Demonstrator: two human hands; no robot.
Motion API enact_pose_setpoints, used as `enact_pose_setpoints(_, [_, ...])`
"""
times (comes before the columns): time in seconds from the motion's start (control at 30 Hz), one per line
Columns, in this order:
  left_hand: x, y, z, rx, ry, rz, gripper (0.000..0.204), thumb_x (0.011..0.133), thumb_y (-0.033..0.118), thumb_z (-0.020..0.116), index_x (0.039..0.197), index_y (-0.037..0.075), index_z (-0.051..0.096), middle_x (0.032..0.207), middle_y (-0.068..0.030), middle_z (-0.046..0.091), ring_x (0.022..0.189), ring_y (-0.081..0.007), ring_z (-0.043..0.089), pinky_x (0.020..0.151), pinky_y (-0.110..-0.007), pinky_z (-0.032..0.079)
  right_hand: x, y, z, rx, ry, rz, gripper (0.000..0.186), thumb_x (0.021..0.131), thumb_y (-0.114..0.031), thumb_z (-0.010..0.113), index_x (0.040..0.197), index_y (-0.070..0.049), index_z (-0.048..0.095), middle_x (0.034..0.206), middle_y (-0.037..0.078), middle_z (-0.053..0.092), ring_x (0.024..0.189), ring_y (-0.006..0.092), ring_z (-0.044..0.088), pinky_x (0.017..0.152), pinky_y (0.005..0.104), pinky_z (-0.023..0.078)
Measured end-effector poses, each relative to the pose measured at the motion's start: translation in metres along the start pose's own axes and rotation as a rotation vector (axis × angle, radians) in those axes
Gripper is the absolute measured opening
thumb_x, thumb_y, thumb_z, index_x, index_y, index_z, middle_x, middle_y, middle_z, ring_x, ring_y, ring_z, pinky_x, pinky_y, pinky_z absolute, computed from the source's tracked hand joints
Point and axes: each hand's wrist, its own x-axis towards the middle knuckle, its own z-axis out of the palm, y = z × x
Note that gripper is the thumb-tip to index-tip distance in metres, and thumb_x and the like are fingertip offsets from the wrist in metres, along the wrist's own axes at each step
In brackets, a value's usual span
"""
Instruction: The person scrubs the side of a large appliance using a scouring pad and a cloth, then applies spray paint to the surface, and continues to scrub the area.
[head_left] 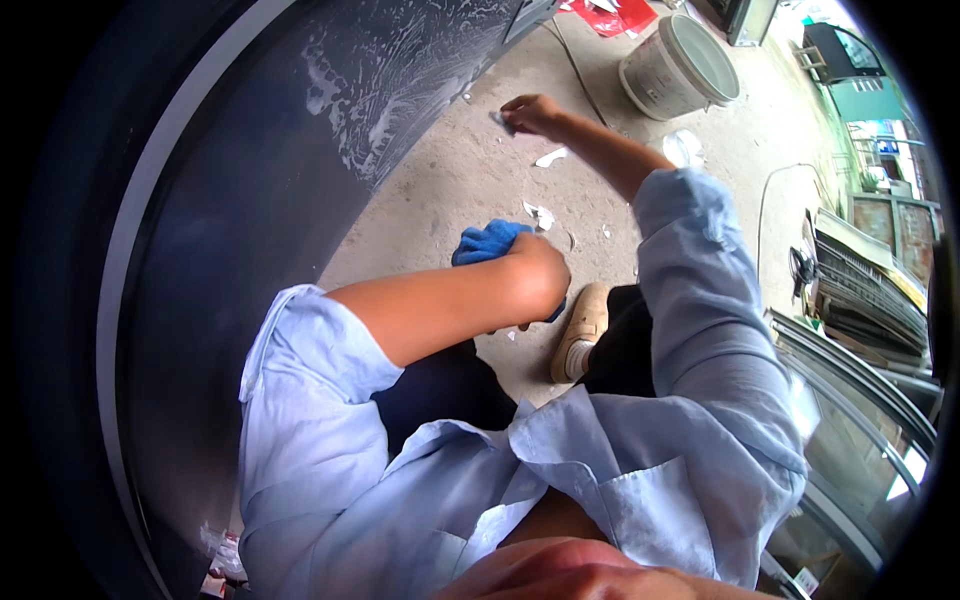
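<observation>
My left hand grips a blue cloth, low over the concrete floor in front of my body. Farther forward, my right hand is closed on a small grey piece, too small to identify, held out near the edge of the dark panel that curves along my left side. White smears cover the panel's upper part. Whether my right hand touches the panel or floor is unclear.
Scraps lie on the floor beside a cable. A white bucket stands ahead right, with red material behind it. Stacked metal sheets and curved frames line my right. My shoe is below.
</observation>
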Motion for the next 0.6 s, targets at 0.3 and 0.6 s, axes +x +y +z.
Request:
enact_pose_setpoints(0.3, [0.0,0.0,-0.007,0.017,0.054,0.074,0.035,0.061,0.03,0.087,0.089,0.01,0.077,0.092,-0.011,0.074,0.09,-0.0293,0.07,0.072,-0.039,0.054,-0.029,-0.049,-0.034,0.385,-0.358,0.024,0.024,0.096,-0.012,0.06,0.12,-0.01,0.06,0.101,-0.001,0.062,0.089,0.0064,0.061,0.079,0.0212,0.053])
enact_pose_setpoints(0.6, [0.011,-0.03,0.037,-0.256,-0.051,-0.076,0.037,0.057,0.025,0.087,0.087,0.009,0.074,0.082,-0.0127,0.07,0.087,-0.0343,0.068,0.072,-0.046,0.052,-0.016,-0.012,-0.032,0.53,-0.498,0.078,0.021,0.099,-0.012,0.054,0.119,-0.018,0.058,0.098,-0.007,0.06,0.082,0.0057,0.055,0.072,0.02,0.049])
